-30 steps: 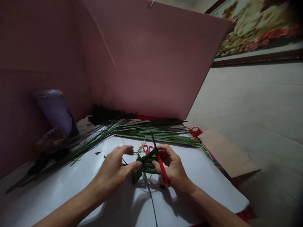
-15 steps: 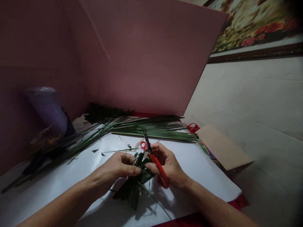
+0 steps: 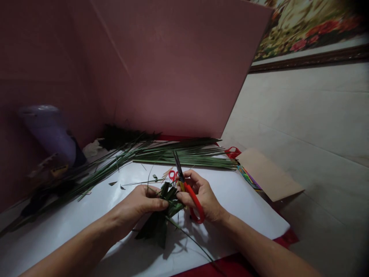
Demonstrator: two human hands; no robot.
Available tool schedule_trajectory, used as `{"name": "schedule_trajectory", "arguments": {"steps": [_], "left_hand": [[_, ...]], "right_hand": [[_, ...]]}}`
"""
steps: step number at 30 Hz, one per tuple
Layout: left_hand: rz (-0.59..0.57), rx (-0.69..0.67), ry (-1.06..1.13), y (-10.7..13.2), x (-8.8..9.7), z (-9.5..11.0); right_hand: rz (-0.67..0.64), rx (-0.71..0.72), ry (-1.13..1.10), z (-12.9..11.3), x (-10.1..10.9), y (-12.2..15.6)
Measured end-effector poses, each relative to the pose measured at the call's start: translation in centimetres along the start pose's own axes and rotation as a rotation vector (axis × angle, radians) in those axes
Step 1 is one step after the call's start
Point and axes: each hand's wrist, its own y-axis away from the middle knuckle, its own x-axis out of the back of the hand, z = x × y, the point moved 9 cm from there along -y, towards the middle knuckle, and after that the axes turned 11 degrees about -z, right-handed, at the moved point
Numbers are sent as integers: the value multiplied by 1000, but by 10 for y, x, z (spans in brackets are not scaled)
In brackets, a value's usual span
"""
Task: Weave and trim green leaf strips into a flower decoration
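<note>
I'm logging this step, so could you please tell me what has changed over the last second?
The left hand closed from spread fingers into a pinch on the folded leaves, whose loose ends now fan toward the person. The right hand keeps the red scissors, blades up; the long leaves lie unchanged.

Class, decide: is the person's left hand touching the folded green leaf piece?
Touching. The head view shows the left hand pinching the folded green leaf piece with its fingertips, no gap.
</note>
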Motion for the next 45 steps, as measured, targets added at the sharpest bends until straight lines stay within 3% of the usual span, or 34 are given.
{"name": "schedule_trajectory", "arguments": {"steps": [8,15,18,24,30,35,45], "left_hand": [[-11,14,4,-2,-1,-3],[9,-6,-23,5,1,6],[28,-12,-3,5,2,8],[50,-32,91,6,5,10],[84,-69,153,10,17,19],[60,-99,139,13,18,27],[40,-110,106,14,18,29]], "right_hand": [[8,-9,-109,5,2,2],[190,24,-141,0,35,-2],[202,-30,-57,1,36,-1],[64,-76,45,5,21,-5],[-183,-69,63,-2,20,-11],[-166,-30,163,-7,31,-10],[-268,-87,59,-1,27,-6]]}}
